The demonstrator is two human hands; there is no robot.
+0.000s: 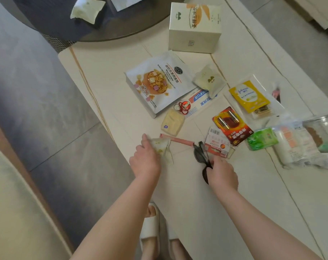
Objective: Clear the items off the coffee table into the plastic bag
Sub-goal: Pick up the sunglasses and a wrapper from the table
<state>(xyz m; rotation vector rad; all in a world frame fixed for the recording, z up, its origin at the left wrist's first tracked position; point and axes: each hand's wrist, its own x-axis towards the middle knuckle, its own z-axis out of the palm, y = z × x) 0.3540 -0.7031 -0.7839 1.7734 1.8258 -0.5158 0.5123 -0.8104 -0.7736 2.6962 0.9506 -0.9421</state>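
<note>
Sunglasses [202, 156] in right hand [222, 173] run lengthwise, away from person.

we are in a home living room: a low cream worktop [225, 203] with thin gold veins stands on large grey floor tiles [46, 119], with the pale cushioned edge of a sofa [14, 203] beside it and a round dark side table [69, 21] just past it. the worktop carries household odds and ends, a cereal pouch [157, 85], a tea box [195, 27], a battery pack [231, 126], and we see feet in soft white slippers [150, 228] below.
</note>
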